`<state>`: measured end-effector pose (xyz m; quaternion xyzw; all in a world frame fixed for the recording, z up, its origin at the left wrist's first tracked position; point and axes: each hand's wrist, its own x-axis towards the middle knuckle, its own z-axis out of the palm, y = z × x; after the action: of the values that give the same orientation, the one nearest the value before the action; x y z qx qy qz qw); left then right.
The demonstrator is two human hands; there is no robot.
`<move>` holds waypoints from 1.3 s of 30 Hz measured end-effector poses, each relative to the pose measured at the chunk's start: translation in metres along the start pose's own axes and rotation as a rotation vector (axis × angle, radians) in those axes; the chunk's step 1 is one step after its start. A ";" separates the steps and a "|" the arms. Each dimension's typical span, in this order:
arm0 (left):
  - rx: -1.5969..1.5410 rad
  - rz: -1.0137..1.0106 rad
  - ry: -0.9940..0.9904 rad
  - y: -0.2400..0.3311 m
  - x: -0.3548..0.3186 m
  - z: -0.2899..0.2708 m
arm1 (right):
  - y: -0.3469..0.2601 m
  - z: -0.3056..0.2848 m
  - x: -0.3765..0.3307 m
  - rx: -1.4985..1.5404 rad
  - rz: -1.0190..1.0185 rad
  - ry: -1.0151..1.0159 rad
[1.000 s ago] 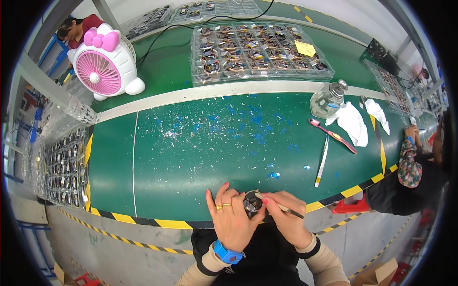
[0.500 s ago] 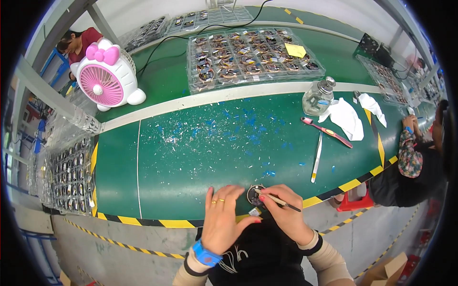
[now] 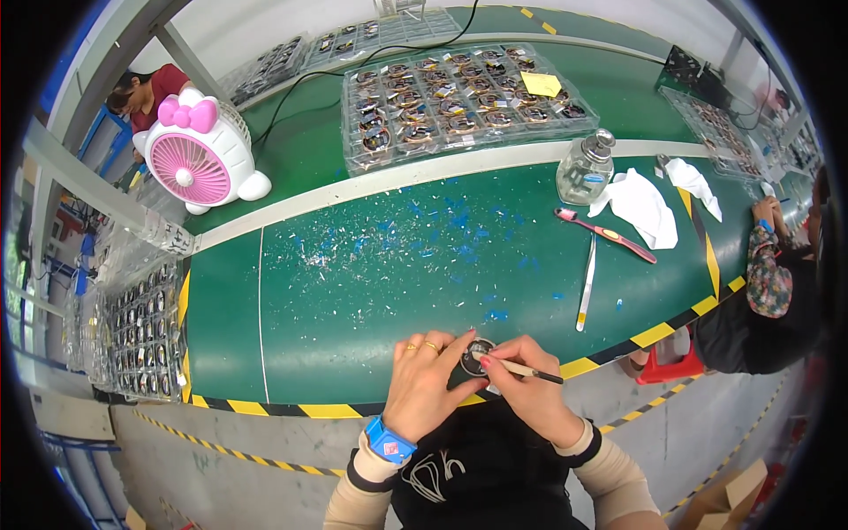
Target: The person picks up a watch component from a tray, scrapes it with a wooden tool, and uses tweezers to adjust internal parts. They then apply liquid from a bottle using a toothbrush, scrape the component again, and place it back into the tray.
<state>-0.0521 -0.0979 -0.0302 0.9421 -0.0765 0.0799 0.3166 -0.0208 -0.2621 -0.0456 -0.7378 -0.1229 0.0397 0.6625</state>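
At the near edge of the green bench lies a small round, dark watch-like part (image 3: 478, 354) with a metallic rim. My left hand (image 3: 422, 382), wearing a blue wristband, grips it from the left, index finger on the far side and thumb on the near side. A slim wooden stick with a dark rear end (image 3: 533, 372) is pinched in my right hand (image 3: 528, 387). Its tip meets the face of the round part; the exact kind of tip is too small to tell.
White and blue scraps (image 3: 397, 234) litter the bench. To the right are a toothbrush (image 3: 609, 235), white tweezers (image 3: 586, 283), a glass pump bottle (image 3: 585, 172) and white cloths (image 3: 638, 208). Behind stand a tray of round parts (image 3: 459, 106) and a pink-white fan (image 3: 196, 159). Co-workers sit at both sides.
My left hand has moved right and closed its thumb and index finger around the round part. The stick stays in my right hand, its tip still at the part.
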 end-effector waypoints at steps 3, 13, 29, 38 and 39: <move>0.013 -0.037 0.039 0.004 -0.003 0.007 | 0.001 -0.003 0.001 0.089 0.019 -0.094; 0.023 -0.061 0.100 0.003 -0.005 0.013 | 0.004 -0.016 0.013 -0.042 -0.043 -0.308; 0.035 -0.057 0.125 0.003 -0.003 0.015 | 0.008 -0.013 0.014 -0.056 -0.162 -0.283; 0.060 -0.046 0.134 0.002 -0.006 0.017 | 0.011 -0.013 0.013 -0.041 -0.164 -0.283; 0.058 -0.044 0.134 0.002 -0.006 0.017 | 0.011 -0.012 0.013 -0.016 -0.174 -0.246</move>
<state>-0.0562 -0.1094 -0.0440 0.9448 -0.0323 0.1380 0.2953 -0.0043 -0.2717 -0.0538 -0.7190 -0.2671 0.0714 0.6376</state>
